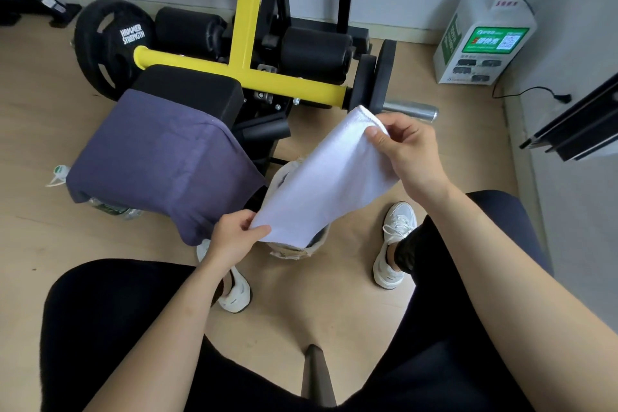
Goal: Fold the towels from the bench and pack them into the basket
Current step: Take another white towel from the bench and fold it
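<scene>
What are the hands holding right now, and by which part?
The white towel, held between both hands: the left hand pinches its near corner, the right hand pinches its far end.

White towel (321, 184): plain, unpatterned. Purple towel (160, 164): muted greyish purple, plain. Bench (200, 87) pad: black. Machine frame (247, 27): yellow. Weight plate (110, 43): black, white lettering. Basket (291, 252): pale beige. Shoes (398, 244): white. Trousers (100, 328): black. Floor (33, 110): light wood grain. Charging box (481, 40): white, green panel.
</scene>
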